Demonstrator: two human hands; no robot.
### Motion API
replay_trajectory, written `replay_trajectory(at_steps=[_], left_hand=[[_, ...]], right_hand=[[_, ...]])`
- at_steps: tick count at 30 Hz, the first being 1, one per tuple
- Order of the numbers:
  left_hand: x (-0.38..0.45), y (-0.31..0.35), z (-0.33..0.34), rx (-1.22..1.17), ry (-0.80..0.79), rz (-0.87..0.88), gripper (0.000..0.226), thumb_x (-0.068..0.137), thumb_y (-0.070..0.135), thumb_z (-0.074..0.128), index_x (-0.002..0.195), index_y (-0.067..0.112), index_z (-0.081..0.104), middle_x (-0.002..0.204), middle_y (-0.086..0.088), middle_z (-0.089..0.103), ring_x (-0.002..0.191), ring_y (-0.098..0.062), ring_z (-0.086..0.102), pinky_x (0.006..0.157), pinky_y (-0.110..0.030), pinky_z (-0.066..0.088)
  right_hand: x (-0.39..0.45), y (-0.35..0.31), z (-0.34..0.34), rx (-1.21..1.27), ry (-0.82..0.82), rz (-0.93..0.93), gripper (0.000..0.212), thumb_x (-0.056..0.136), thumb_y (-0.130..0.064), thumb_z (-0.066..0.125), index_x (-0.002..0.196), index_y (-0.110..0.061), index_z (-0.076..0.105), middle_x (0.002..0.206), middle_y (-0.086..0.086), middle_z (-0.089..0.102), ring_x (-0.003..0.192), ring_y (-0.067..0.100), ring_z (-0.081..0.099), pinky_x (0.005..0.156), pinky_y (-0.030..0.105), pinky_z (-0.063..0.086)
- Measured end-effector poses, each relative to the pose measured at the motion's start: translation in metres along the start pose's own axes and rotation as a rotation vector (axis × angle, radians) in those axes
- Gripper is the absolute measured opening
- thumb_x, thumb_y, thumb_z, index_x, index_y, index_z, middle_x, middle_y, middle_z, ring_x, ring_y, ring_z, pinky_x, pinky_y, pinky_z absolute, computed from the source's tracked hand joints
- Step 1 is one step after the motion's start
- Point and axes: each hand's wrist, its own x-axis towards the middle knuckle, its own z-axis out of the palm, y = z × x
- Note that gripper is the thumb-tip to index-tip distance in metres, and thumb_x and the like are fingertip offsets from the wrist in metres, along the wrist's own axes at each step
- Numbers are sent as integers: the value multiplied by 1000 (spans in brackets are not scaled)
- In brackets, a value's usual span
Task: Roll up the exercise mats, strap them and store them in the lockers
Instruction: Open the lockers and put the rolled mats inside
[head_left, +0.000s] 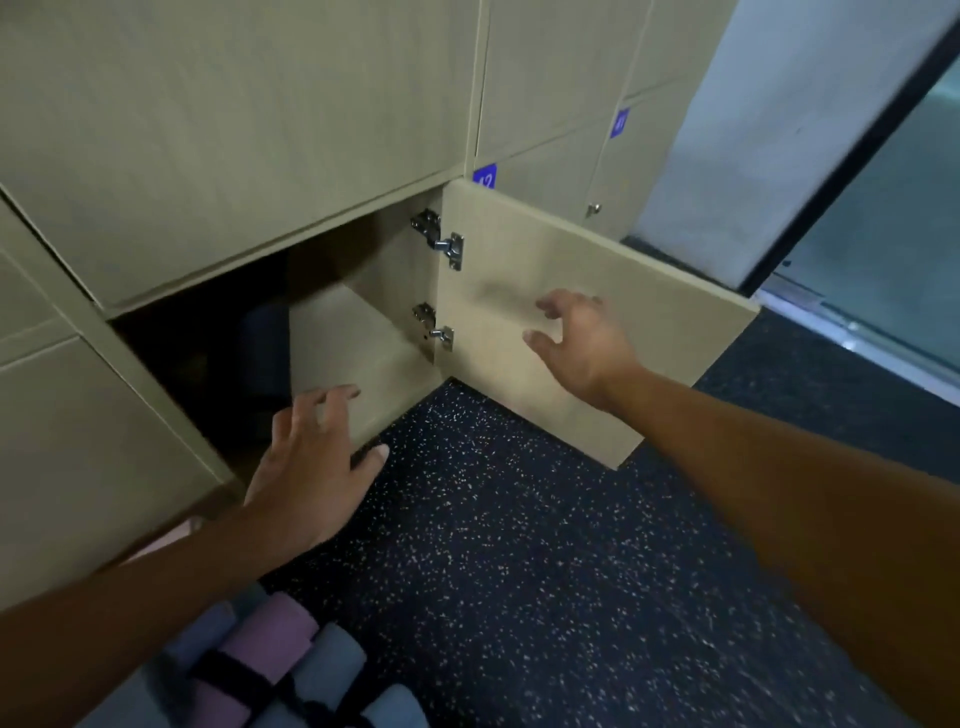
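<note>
So the bottom locker (332, 332) is wide open, its door (587, 322) swung out to the right on two metal hinges (441, 244), and the inside looks mostly dark, with something dim at the back that I can't make out. The left hand (311, 467) hovers at the locker's front edge with fingers spread and relaxed, holding nothing. The right hand (582, 348) is out in front of the inner face of the door, fingers loosely spread too; it looks very close to the panel, but I can't tell if it's actually touching. The rolled mats (280, 670) (purple and blue-grey ones) are down on the speckled dark floor (519, 571) at the bottom left, under the left forearm, bundled with a black strap (239, 670) and well apart from both hands.
</note>
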Motion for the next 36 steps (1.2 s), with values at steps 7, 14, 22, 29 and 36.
replay_trajectory(at_steps=[7, 14, 22, 29, 36], left_hand=[[-61, 42, -60, -135, -115, -34, 63, 91, 61, 50, 143, 26, 41, 138, -6, 51, 129, -29, 48, 106, -48, 43], [-140, 59, -78, -218, -74, -79, 47, 97, 54, 54, 133, 25, 53, 127, 4, 59, 117, -17, 56, 101, -44, 47], [-156, 71, -86, -150, -109, -58, 50, 97, 54, 54, 137, 26, 51, 139, 1, 47, 124, -19, 51, 105, -42, 45], [-203, 51, -112, -208, -43, -115, 44, 97, 51, 56, 130, 22, 58, 130, -1, 52, 121, -23, 52, 102, -46, 47], [-248, -2, -148, -134, -3, -195, 40, 96, 49, 59, 124, 19, 63, 122, -10, 60, 116, -32, 57, 95, -44, 47]], right_hand=[[19, 22, -70, -414, 59, 92, 76, 92, -36, 66, 156, -19, 28, 161, 13, 27, 148, 38, 21, 119, 53, 27], [11, 55, -78, -443, -142, 322, 110, 82, -52, 79, 160, -10, 13, 163, 19, 21, 150, 43, 18, 123, 57, 19], [-36, 36, -63, -391, -161, 239, 103, 84, -33, 76, 161, -18, 10, 159, 12, 22, 145, 38, 24, 120, 52, 24], [-85, -53, -40, -317, -333, 176, 102, 93, -41, 68, 162, -14, -2, 164, 11, 19, 151, 35, 15, 120, 55, 25], [-95, -178, 2, -199, -456, 82, 107, 93, -69, 53, 162, -8, -1, 167, 18, 19, 153, 45, 9, 122, 59, 22]])
